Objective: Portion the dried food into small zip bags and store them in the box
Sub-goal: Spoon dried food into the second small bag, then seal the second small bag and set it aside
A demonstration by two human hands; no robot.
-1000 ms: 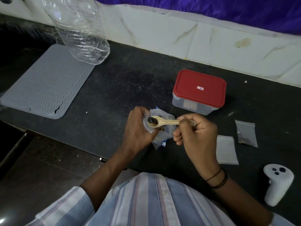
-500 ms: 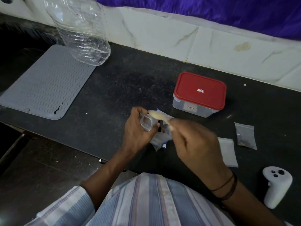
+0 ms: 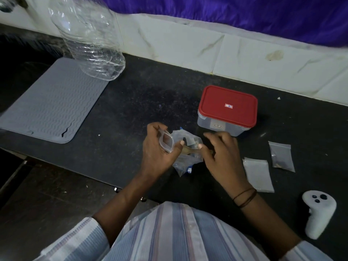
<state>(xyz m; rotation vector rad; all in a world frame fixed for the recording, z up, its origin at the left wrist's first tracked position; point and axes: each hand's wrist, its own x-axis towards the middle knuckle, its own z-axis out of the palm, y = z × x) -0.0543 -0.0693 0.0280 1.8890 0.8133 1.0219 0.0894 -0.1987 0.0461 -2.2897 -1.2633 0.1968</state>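
Holding open zip bag (image 3: 166,143) in left hand (image 3: 158,153), right hand (image 3: 220,155) gripping spoon (image 3: 188,150)

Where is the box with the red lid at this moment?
In the head view the box stands shut on the black counter, right of centre near the tiled wall, just beyond the right hand.

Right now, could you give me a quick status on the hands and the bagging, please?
Left hand holds small zip bag open. Right hand grips wooden spoon, dipped in food pouch. Box lid on. Nothing blocking.
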